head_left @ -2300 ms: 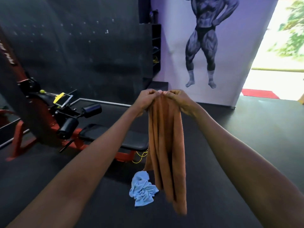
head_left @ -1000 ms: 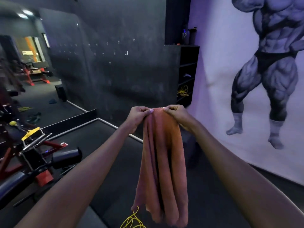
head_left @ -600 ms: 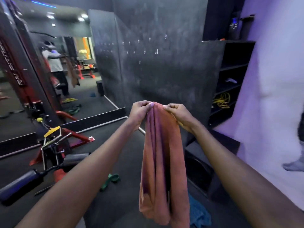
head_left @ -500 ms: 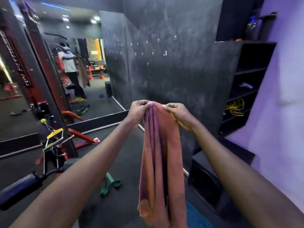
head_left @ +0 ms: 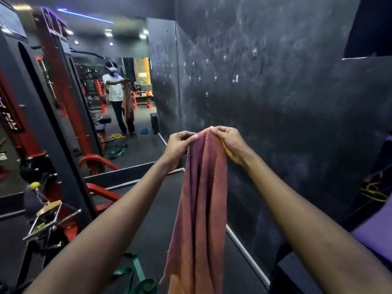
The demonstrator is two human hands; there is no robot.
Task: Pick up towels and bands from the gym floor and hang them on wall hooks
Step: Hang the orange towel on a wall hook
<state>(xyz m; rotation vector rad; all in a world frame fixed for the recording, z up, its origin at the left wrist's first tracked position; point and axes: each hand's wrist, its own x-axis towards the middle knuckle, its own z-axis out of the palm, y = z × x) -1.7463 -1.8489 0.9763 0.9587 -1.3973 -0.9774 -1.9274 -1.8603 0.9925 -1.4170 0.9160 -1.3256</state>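
Now you've swung from the open floor to face the wall hooks (head_left: 235, 78); your left hand (head_left: 180, 145) and right hand (head_left: 229, 143) still keep their fingers clamped on the towel (head_left: 201, 209), ready for hanging.

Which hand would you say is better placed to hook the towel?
Probably the right hand: it pinches the towel top nearer the wall hooks; the left hand holds the far side.

I stand closer to the black wall (head_left: 275, 113) now, so its hooks (head_left: 235, 78) look larger, just above the orange towel (head_left: 201, 198). My view is turned further left: the mirror (head_left: 127, 92) now shows my reflection, and a green band (head_left: 136, 269) now lies under my left arm.
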